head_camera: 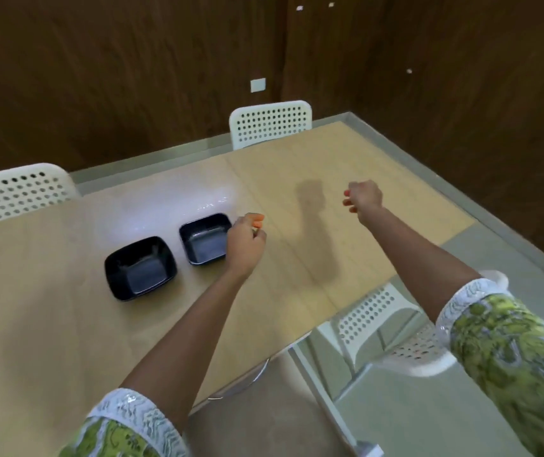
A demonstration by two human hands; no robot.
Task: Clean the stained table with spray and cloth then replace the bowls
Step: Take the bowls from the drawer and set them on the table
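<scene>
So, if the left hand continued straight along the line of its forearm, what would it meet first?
Probably nothing close. The left hand points up and right past the smaller square black bowl, over bare light wooden table, toward the white perforated chair. Depth is unclear.

White perforated chairs [270, 124] round table; dark wood-panelled wall [132, 61]; grey floor [396, 407].

Dark wood-panelled wall [132, 61]; white perforated chairs [270, 123]; grey floor [511, 252]

A dining or canteen-like room: a long light-wood table [66, 324] with white perforated plastic chairs [270, 125] pushed in at its far, left and near-right sides, dark wood-panelled walls [132, 61] behind, grey floor [462, 423].
</scene>
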